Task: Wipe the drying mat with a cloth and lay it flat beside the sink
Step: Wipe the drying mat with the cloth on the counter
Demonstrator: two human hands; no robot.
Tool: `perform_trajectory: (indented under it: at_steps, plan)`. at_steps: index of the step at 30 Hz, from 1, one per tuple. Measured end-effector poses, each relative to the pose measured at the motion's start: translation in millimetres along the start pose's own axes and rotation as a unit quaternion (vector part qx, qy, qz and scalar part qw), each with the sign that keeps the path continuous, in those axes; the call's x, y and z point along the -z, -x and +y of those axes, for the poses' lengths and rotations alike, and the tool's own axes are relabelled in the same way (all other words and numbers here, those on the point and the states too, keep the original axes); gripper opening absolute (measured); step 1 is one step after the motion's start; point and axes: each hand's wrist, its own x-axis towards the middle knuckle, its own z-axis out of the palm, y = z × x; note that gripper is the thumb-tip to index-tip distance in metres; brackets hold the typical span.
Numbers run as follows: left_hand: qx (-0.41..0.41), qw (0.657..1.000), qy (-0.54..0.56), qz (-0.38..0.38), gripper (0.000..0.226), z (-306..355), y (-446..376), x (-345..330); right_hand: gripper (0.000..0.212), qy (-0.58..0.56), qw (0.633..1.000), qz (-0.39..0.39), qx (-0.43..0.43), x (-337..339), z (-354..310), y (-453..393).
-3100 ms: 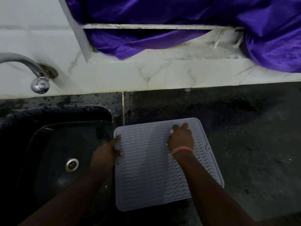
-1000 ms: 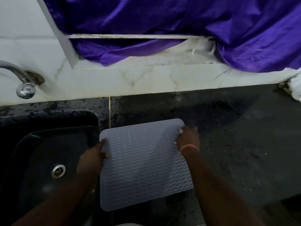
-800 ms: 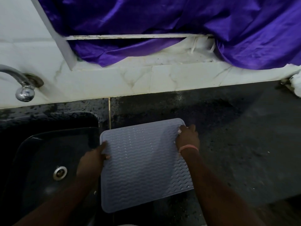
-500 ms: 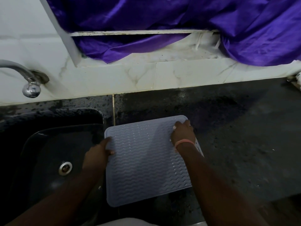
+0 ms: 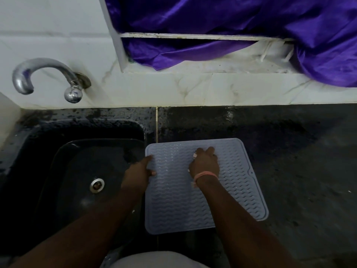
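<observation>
Lying flat, the drying mat (image 5: 195, 200) — left fingers (image 5: 149, 158) pinch its edge, right fingers (image 5: 207, 151) curl atop.

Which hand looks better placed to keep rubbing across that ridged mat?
The right hand, probably. It sits on top of the drying mat, fingers curled, with open ridged surface around it. The left hand pinches the mat's edge nearest the sink, so it seems better suited to steadying.

No legible txt or labels.
</observation>
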Motion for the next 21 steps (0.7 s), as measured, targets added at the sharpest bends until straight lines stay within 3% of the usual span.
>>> perform_trajectory:
  at_steps: [21]
  plan:
    - [-0.007,0.999,-0.013,0.034,0.051,6,5,1,0.042,0.02,0.986,-0.043,0.158,-33,-67,25]
